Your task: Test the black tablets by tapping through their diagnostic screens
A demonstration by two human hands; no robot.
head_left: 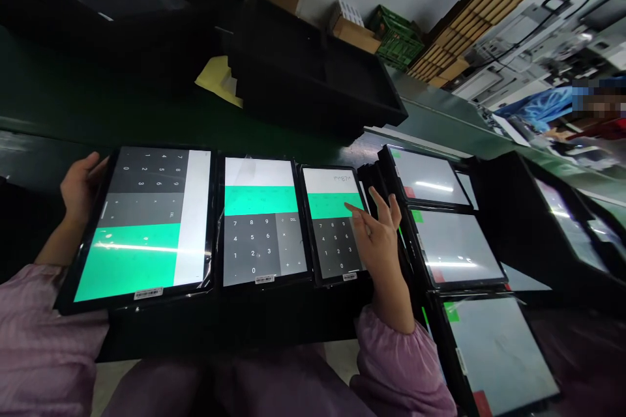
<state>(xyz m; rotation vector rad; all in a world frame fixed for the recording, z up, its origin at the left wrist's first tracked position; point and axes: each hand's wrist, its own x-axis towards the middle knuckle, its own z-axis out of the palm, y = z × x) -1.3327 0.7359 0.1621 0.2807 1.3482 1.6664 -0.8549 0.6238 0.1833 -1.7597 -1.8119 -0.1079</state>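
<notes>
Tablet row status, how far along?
Done: all three front tablets show a calculator screen; the third tablet has digits entered. In hand: right hand touches the third tablet, left hand holds the left tablet by its edge. Remaining: unclear; the white-screen tablets on the right sit untouched.

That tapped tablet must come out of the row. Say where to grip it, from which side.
Probably take the tapped tablet by its near short edge, coming from the person's side. The middle tablet and a stack of tablets crowd its long edges, and the right hand is over the screen.
</notes>
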